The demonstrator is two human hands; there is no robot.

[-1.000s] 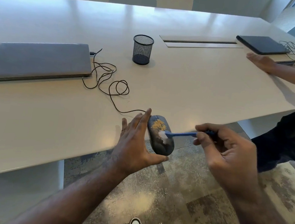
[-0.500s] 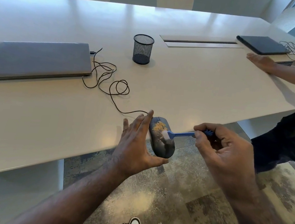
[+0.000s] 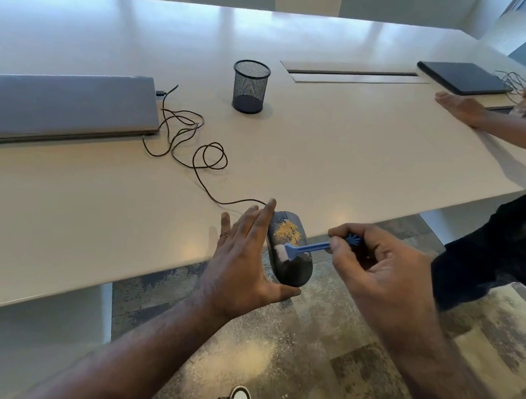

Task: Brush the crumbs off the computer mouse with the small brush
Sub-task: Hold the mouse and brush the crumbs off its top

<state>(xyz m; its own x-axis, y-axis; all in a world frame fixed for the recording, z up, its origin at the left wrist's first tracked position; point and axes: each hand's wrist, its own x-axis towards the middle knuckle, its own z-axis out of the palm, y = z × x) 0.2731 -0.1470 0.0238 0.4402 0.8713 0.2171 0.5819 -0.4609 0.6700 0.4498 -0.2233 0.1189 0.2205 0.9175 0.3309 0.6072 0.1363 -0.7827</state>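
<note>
Job only part done, by the look of it. A patch of yellow-brown crumbs point(image 3: 288, 229) sat on the far half of the dark grey rounded plastic computer mouse point(image 3: 289, 248); the near half looked mostly clean, with a few bits by the right side.

Mouse held up past the edge of the pale surface point(image 3: 89, 212), just right of the left hand point(image 3: 243, 256). Left hand gripped it: straight fingers along its left side, thumb hooked under its near end.

Right hand point(image 3: 378, 271) curled tight, pinched the small blue plastic brush point(image 3: 307, 247) by its handle. White bristles reached left from that hand and touched the middle of the mouse, just below the crumbs.
</note>
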